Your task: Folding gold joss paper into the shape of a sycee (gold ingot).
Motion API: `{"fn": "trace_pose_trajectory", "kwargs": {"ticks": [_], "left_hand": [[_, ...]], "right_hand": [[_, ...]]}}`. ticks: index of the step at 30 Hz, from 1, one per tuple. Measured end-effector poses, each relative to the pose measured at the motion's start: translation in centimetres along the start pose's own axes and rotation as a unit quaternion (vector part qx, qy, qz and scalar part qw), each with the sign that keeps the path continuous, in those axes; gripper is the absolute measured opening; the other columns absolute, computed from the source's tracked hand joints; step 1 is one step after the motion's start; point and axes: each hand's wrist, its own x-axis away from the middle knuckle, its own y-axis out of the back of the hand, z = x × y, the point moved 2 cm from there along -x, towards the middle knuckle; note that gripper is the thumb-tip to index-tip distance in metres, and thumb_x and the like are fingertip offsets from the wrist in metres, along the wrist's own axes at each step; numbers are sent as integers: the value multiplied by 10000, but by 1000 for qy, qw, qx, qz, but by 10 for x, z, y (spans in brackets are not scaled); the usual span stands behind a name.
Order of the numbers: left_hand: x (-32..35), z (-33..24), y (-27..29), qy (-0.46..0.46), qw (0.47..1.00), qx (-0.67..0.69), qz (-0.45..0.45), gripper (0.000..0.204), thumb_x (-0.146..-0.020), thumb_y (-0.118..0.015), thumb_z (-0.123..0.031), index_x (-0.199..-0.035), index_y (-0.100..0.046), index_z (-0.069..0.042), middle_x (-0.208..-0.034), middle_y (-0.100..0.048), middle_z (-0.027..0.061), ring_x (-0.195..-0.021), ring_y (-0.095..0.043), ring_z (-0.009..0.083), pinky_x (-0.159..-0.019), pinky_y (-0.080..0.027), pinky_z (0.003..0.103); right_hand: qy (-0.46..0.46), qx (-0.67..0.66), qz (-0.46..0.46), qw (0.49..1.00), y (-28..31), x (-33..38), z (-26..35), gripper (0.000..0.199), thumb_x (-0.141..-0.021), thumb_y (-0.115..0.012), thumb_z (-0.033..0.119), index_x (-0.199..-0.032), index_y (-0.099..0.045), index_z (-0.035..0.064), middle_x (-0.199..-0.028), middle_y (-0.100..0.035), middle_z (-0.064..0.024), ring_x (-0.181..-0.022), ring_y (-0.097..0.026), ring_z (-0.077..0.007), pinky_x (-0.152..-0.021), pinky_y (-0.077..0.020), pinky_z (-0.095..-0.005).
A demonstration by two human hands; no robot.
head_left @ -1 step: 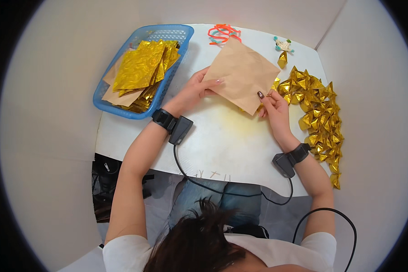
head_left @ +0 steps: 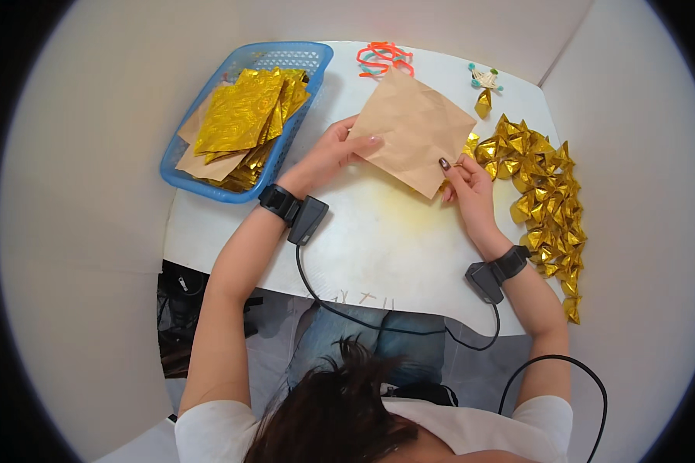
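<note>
Left hand (head_left: 337, 153) and right hand (head_left: 471, 182) pinch a square tan paper sheet (head_left: 411, 127), upper centre. Pale walls (head_left: 641, 193) flank the white tabletop (head_left: 378, 251).

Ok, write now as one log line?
left hand: holding brown sheet | right hand: holding brown sheet | blue basket: gold sheets inside

A single head-worn wide fisheye view looks steeply down from above, near the flat white tabletop (head_left: 371, 251).

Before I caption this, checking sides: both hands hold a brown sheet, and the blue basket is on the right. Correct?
No: the head view shows the blue basket on the left. The left hand and right hand do hold a brown sheet.
</note>
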Motion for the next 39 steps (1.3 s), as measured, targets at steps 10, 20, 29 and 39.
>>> {"fn": "trace_pose_trajectory", "kwargs": {"ticks": [10,20,29,39], "left_hand": [[0,3,-3,31,998,-55,1,372,-885,-634,-219,-1173,-564,6,-1087,-642,47,-952,-605,84,-845,-473,243],[-3,8,2,40,998,-51,0,372,-887,-623,-220,-1190,-559,-14,-1090,-645,39,-953,-615,90,-844,-486,254],[-2,7,0,41,998,-47,-4,351,-891,-613,-207,-1178,-556,-14,-1096,-641,51,-957,-619,96,-834,-499,264],[-3,7,1,34,999,-20,-3,346,-892,-598,-191,-1185,-548,-13,-1108,-636,58,-968,-618,105,-835,-503,267]], "right_hand": [[-8,14,-19,1000,3,1,1,176,-908,-592,136,-1027,-516,31,-631,-531,48,-510,-482,-24,-496,-367,-169],[-2,-7,-35,999,5,-1,-2,194,-905,-597,137,-1046,-521,28,-631,-538,37,-519,-484,-34,-495,-359,-178],[-15,-10,-43,999,4,1,2,230,-897,-597,125,-1083,-517,15,-639,-545,36,-537,-500,-33,-503,-373,-173],[-16,-5,-24,1000,5,1,2,300,-889,-595,106,-1140,-489,-18,-630,-545,25,-528,-506,-39,-506,-377,-174]]}}
